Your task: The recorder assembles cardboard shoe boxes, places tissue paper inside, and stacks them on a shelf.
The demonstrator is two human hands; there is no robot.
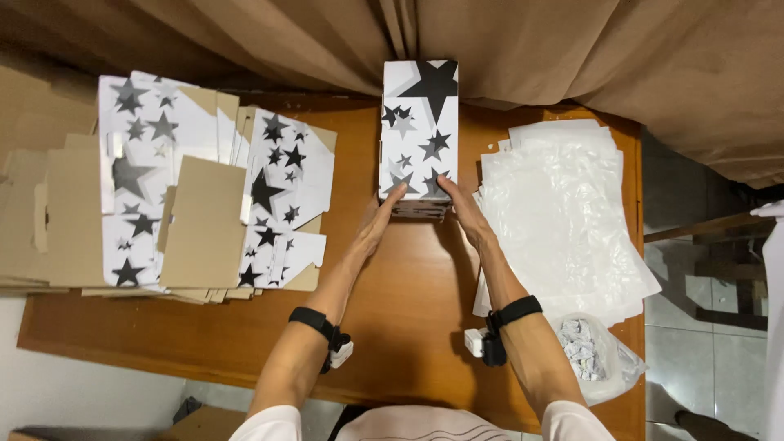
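Both hands lie open with fingers straight, pressed flat against the near end of a stack of folded boxes (418, 131), white with black and grey stars, at the far middle of the wooden table (408, 310). The left hand (377, 224) touches the stack's left corner, the right hand (464, 211) its right corner, neither gripping. Left of them lie unfolded star-printed cardboard blanks (188, 188); right, a pile of clear plastic bags (563, 212) and a bag of small white packets (592, 355).
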